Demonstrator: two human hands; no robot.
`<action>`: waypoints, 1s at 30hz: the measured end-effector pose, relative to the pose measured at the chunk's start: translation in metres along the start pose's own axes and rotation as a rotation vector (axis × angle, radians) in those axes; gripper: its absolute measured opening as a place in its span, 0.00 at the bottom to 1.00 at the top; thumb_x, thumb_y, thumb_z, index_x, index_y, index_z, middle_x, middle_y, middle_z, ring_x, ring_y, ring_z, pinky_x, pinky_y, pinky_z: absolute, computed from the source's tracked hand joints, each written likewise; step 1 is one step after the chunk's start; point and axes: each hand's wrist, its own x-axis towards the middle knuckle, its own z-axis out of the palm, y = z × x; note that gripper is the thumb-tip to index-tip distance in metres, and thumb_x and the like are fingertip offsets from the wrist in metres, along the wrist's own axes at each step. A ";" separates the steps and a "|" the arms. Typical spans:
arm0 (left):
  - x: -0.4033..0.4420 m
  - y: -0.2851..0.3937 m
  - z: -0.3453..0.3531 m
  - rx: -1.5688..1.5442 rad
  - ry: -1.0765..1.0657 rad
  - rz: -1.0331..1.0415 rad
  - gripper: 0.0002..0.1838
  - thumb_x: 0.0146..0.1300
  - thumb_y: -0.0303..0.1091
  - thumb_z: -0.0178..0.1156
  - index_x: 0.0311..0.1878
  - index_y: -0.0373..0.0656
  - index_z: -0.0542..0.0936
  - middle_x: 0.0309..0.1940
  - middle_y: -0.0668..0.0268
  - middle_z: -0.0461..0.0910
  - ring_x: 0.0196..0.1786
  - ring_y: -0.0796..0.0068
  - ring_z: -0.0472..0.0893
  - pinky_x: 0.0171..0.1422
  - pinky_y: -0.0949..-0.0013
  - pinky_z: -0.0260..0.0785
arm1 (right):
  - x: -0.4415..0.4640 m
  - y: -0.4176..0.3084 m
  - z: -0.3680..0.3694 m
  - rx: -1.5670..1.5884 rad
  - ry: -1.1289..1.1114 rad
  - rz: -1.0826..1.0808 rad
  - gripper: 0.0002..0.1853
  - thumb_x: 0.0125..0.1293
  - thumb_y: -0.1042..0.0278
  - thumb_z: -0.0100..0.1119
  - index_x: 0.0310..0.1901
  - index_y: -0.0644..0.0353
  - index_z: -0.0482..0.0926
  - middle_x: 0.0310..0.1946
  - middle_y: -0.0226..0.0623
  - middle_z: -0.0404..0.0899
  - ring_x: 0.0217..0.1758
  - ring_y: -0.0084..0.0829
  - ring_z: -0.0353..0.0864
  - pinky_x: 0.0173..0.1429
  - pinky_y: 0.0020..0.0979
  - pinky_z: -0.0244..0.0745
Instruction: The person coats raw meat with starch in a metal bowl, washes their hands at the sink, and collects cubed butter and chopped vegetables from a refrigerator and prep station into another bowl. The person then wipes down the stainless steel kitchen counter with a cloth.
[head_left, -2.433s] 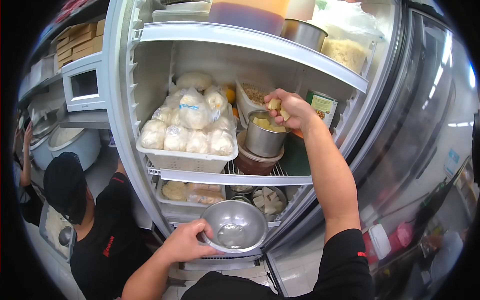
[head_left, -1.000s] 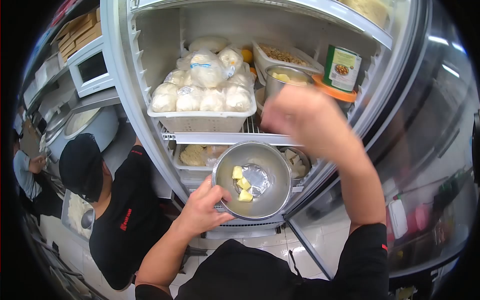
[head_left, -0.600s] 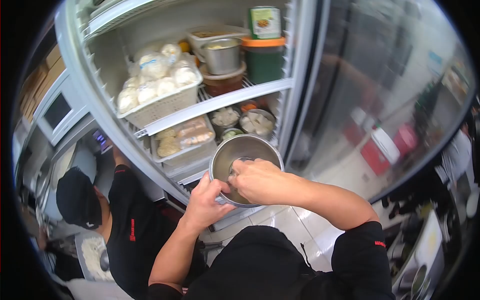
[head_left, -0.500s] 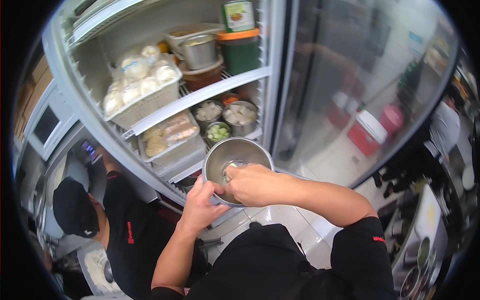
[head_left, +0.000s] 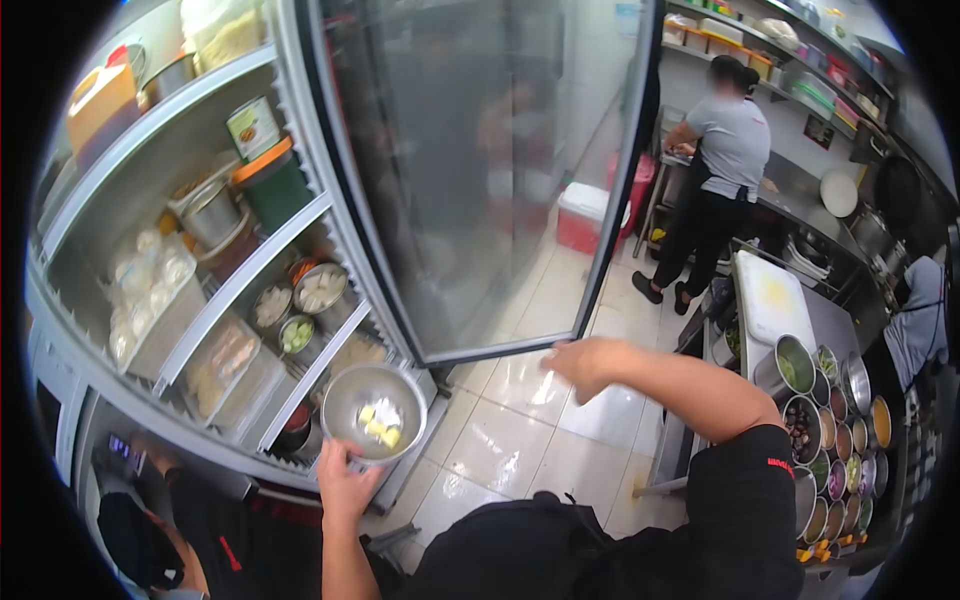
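My left hand (head_left: 347, 478) grips the near left rim of a round metal bowl (head_left: 345, 400), its fingers closed on the edge. Inside the bowl are a few yellow chunks (head_left: 385, 433), with a bright whitish patch beside them. My right hand (head_left: 583, 367) is apart from the bowl, in front of the lower corner of the open glass fridge door (head_left: 470, 200). Blur smears its fingers, and I cannot tell whether they touch the door or hold anything.
Fridge shelves (head_left: 245, 275) at left hold tubs and metal pots. A person (head_left: 725, 150) stands at a back counter; another (head_left: 220, 520) is at lower left. At right, a cutting board (head_left: 775, 290) lies near several ingredient containers (head_left: 838, 440). A red cooler (head_left: 590, 215) is behind the door.
My right hand has come out of the bowl and moved right towards the door. The view has turned right. My left hand still holds the bowl, whose yellow chunks now show.
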 end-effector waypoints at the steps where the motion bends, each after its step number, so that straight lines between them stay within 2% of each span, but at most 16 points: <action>1: -0.007 -0.003 0.005 0.004 -0.001 -0.048 0.23 0.37 0.30 0.79 0.33 0.41 0.73 0.32 0.58 0.75 0.35 0.57 0.77 0.40 0.60 0.71 | -0.009 0.036 -0.008 -0.033 -0.020 0.177 0.39 0.55 0.56 0.71 0.67 0.60 0.69 0.53 0.51 0.79 0.61 0.49 0.77 0.63 0.41 0.73; 3: -0.023 -0.016 0.023 0.003 -0.001 -0.138 0.23 0.36 0.30 0.79 0.32 0.42 0.73 0.30 0.59 0.75 0.33 0.60 0.77 0.39 0.62 0.71 | -0.003 0.129 -0.019 0.101 0.205 0.353 0.45 0.55 0.49 0.73 0.69 0.65 0.66 0.59 0.55 0.77 0.62 0.49 0.77 0.64 0.40 0.73; 5: -0.043 -0.039 0.055 -0.116 0.016 -0.292 0.25 0.36 0.33 0.81 0.31 0.42 0.72 0.28 0.60 0.76 0.31 0.64 0.77 0.36 0.64 0.71 | 0.011 0.223 -0.031 0.616 0.489 0.434 0.46 0.56 0.42 0.72 0.67 0.70 0.68 0.59 0.54 0.78 0.59 0.46 0.80 0.63 0.40 0.73; 7: -0.054 -0.026 0.073 -0.096 -0.007 -0.380 0.25 0.37 0.34 0.81 0.30 0.42 0.72 0.26 0.61 0.77 0.28 0.67 0.77 0.34 0.65 0.71 | 0.019 0.266 -0.047 0.876 0.811 0.577 0.45 0.56 0.36 0.69 0.61 0.72 0.74 0.49 0.53 0.83 0.52 0.41 0.84 0.55 0.36 0.78; 9: -0.058 -0.017 0.095 -0.048 0.010 -0.370 0.25 0.37 0.36 0.82 0.30 0.42 0.72 0.24 0.62 0.77 0.26 0.68 0.76 0.32 0.66 0.71 | 0.030 0.297 -0.069 0.783 1.102 0.712 0.40 0.58 0.37 0.68 0.53 0.73 0.79 0.44 0.52 0.84 0.47 0.37 0.85 0.52 0.36 0.78; 10: -0.068 -0.010 0.101 -0.008 0.022 -0.398 0.25 0.37 0.37 0.82 0.29 0.42 0.71 0.23 0.62 0.77 0.24 0.69 0.76 0.32 0.66 0.71 | 0.034 0.319 -0.083 0.856 1.122 0.628 0.35 0.58 0.36 0.68 0.45 0.70 0.82 0.39 0.50 0.85 0.43 0.38 0.85 0.50 0.38 0.77; 11: -0.068 0.004 0.106 0.035 0.016 -0.480 0.26 0.37 0.38 0.83 0.29 0.42 0.72 0.23 0.62 0.77 0.25 0.69 0.77 0.32 0.65 0.73 | 0.072 0.388 -0.073 0.849 1.400 0.540 0.32 0.59 0.37 0.66 0.41 0.68 0.83 0.36 0.49 0.84 0.41 0.41 0.85 0.48 0.42 0.76; 12: -0.069 0.013 0.110 0.051 0.035 -0.514 0.26 0.38 0.40 0.83 0.29 0.42 0.73 0.24 0.61 0.78 0.26 0.69 0.79 0.33 0.65 0.74 | 0.071 0.396 -0.091 0.812 1.420 0.502 0.31 0.60 0.38 0.65 0.42 0.66 0.83 0.36 0.49 0.84 0.41 0.41 0.82 0.48 0.44 0.74; 14: -0.066 0.040 0.104 0.052 0.034 -0.575 0.25 0.40 0.40 0.83 0.30 0.41 0.74 0.26 0.62 0.79 0.28 0.71 0.80 0.35 0.66 0.75 | 0.076 0.419 -0.110 1.180 1.387 0.368 0.31 0.65 0.38 0.61 0.56 0.60 0.77 0.47 0.36 0.81 0.46 0.28 0.79 0.50 0.32 0.74; 15: -0.069 0.042 0.102 0.085 0.041 -0.522 0.25 0.40 0.40 0.83 0.31 0.41 0.75 0.26 0.63 0.79 0.28 0.71 0.80 0.36 0.66 0.75 | 0.095 0.465 -0.108 1.363 1.358 0.119 0.37 0.64 0.34 0.60 0.62 0.59 0.75 0.57 0.37 0.78 0.57 0.31 0.78 0.61 0.35 0.70; 17: -0.069 0.057 0.090 0.131 0.009 -0.570 0.25 0.40 0.41 0.83 0.31 0.41 0.75 0.28 0.62 0.80 0.30 0.69 0.81 0.37 0.66 0.75 | 0.094 0.450 -0.125 1.683 1.193 -0.074 0.42 0.62 0.32 0.61 0.68 0.58 0.70 0.66 0.36 0.72 0.67 0.35 0.72 0.69 0.38 0.63; 22: -0.079 0.074 0.070 0.193 0.039 -0.608 0.25 0.41 0.43 0.82 0.32 0.41 0.77 0.31 0.61 0.80 0.31 0.67 0.82 0.38 0.66 0.76 | 0.129 0.464 -0.134 1.490 1.337 0.102 0.48 0.61 0.35 0.65 0.71 0.65 0.63 0.70 0.40 0.67 0.72 0.36 0.66 0.75 0.39 0.56; 23: -0.079 0.076 0.066 0.183 0.040 -0.610 0.24 0.41 0.44 0.82 0.32 0.41 0.77 0.31 0.61 0.80 0.31 0.66 0.82 0.38 0.66 0.76 | 0.131 0.460 -0.134 1.422 1.394 0.287 0.50 0.60 0.34 0.65 0.70 0.69 0.64 0.68 0.41 0.69 0.71 0.35 0.67 0.74 0.37 0.58; 25: -0.076 0.081 0.061 0.161 0.043 -0.609 0.24 0.42 0.44 0.81 0.32 0.41 0.78 0.31 0.62 0.79 0.32 0.66 0.82 0.39 0.66 0.76 | 0.122 0.455 -0.126 1.447 1.319 0.216 0.50 0.60 0.33 0.65 0.67 0.74 0.66 0.64 0.43 0.72 0.67 0.35 0.71 0.70 0.36 0.63; 28: -0.065 0.085 0.061 0.098 -0.009 -0.563 0.24 0.42 0.44 0.81 0.33 0.41 0.78 0.32 0.62 0.79 0.33 0.67 0.82 0.41 0.66 0.76 | 0.108 0.440 -0.104 1.296 1.412 0.198 0.50 0.59 0.32 0.66 0.64 0.77 0.68 0.59 0.43 0.76 0.59 0.33 0.76 0.65 0.36 0.68; 30: -0.056 0.087 0.060 0.027 -0.059 -0.485 0.24 0.43 0.45 0.81 0.33 0.42 0.78 0.34 0.62 0.80 0.36 0.66 0.82 0.43 0.65 0.75 | 0.090 0.426 -0.085 1.234 1.385 0.305 0.48 0.60 0.32 0.65 0.63 0.75 0.70 0.56 0.41 0.78 0.56 0.32 0.77 0.62 0.35 0.70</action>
